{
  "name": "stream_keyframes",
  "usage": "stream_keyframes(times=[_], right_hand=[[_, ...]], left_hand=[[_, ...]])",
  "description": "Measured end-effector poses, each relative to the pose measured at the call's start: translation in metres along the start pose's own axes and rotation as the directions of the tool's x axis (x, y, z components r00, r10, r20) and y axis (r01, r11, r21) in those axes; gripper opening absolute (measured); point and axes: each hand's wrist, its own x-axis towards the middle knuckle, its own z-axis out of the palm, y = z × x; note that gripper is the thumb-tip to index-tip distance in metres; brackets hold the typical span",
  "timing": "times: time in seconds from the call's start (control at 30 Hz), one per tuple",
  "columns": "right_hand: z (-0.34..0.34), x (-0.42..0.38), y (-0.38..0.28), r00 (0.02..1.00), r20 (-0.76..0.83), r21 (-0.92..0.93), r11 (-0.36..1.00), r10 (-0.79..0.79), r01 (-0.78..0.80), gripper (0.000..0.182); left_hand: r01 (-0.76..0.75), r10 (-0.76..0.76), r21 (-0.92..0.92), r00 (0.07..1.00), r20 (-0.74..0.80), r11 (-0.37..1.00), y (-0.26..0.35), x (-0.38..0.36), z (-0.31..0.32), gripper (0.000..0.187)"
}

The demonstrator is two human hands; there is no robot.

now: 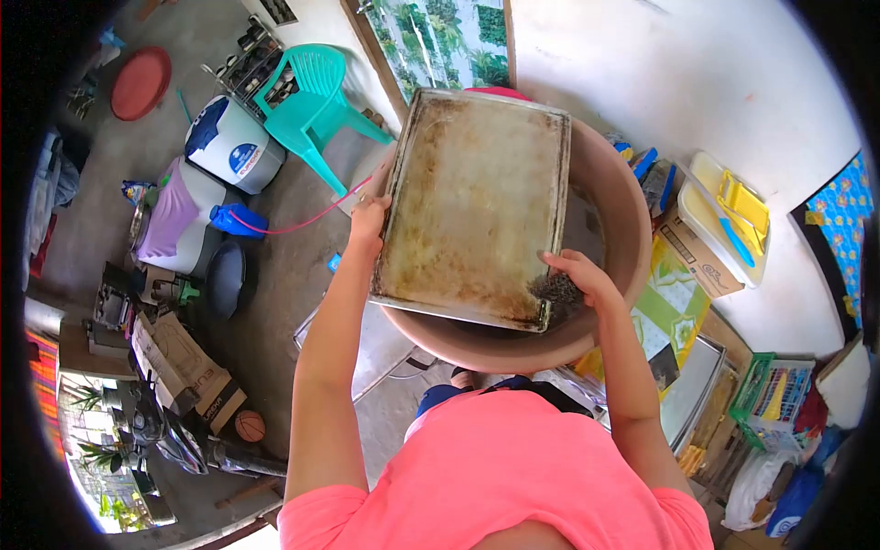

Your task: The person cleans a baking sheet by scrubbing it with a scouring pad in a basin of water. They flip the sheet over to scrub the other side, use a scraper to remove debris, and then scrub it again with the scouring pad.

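Observation:
A rectangular metal tray [472, 202] with brown stains lies tilted over a large round brown basin [628, 229]. At the tray's left edge, my left hand [368, 220] grips the rim. My right hand [582, 277] is closed on a dark scouring pad [555, 290], which touches the tray near its lower right corner. Part of the basin's inside shows to the right of the tray; the rest is hidden beneath it.
A green plastic chair [316, 105] and a white washing machine [240, 147] stand at the upper left. On the right are a white container [706, 197] with a blue-handled tool, a cardboard box [692, 252] and a green crate [753, 390]. A basketball [250, 425] lies lower left.

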Motion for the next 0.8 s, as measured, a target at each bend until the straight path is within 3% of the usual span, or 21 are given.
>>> stream_keyframes(times=[0.1, 0.2, 0.33, 0.4, 0.5, 0.53, 0.63, 0.73, 0.8], right_hand=[[0.003, -0.004, -0.001, 0.999, 0.025, 0.026, 0.999, 0.039, -0.039, 0.048], [0.009, -0.023, -0.011, 0.998, 0.023, -0.027, 0.998, 0.058, -0.057, 0.051], [0.003, -0.028, 0.007, 0.996, -0.075, 0.071, 0.996, 0.055, -0.050, 0.038], [-0.004, -0.048, -0.004, 1.000, -0.016, 0.082, 0.996, 0.026, -0.024, 0.038], [-0.016, -0.068, -0.014, 0.986, 0.077, 0.027, 0.988, 0.148, -0.151, 0.056], [-0.020, -0.068, -0.012, 0.983, 0.095, 0.053, 0.985, 0.157, -0.163, 0.051], [-0.017, -0.062, -0.005, 0.977, -0.052, 0.046, 0.978, 0.206, -0.204, 0.035], [-0.006, -0.061, -0.011, 0.958, 0.041, 0.131, 0.949, 0.284, -0.287, 0.037], [-0.001, -0.053, -0.001, 0.944, 0.029, 0.031, 0.943, 0.330, -0.330, 0.054]], left_hand=[[0.038, -0.036, -0.070, 0.998, 0.042, 0.997, 0.011, -0.014, 0.000, 0.013], [0.027, -0.029, 0.039, 0.997, 0.066, 0.999, 0.028, -0.023, -0.001, 0.007], [0.091, -0.107, 0.131, 0.987, 0.121, 0.987, 0.028, -0.020, -0.006, 0.005], [0.118, -0.144, 0.151, 0.974, 0.173, 0.981, 0.030, -0.028, -0.003, 0.006], [0.160, -0.190, 0.151, 0.959, 0.209, 0.975, 0.017, -0.029, -0.001, 0.006], [0.158, -0.190, 0.149, 0.956, 0.225, 0.976, 0.012, -0.028, 0.001, 0.006], [0.146, -0.189, 0.173, 0.946, 0.265, 0.974, -0.015, -0.013, 0.005, 0.010], [0.103, -0.184, 0.270, 0.938, 0.295, 0.957, -0.035, 0.004, 0.006, 0.011], [0.060, -0.180, 0.346, 0.928, 0.326, 0.936, -0.033, 0.003, 0.007, 0.012]])
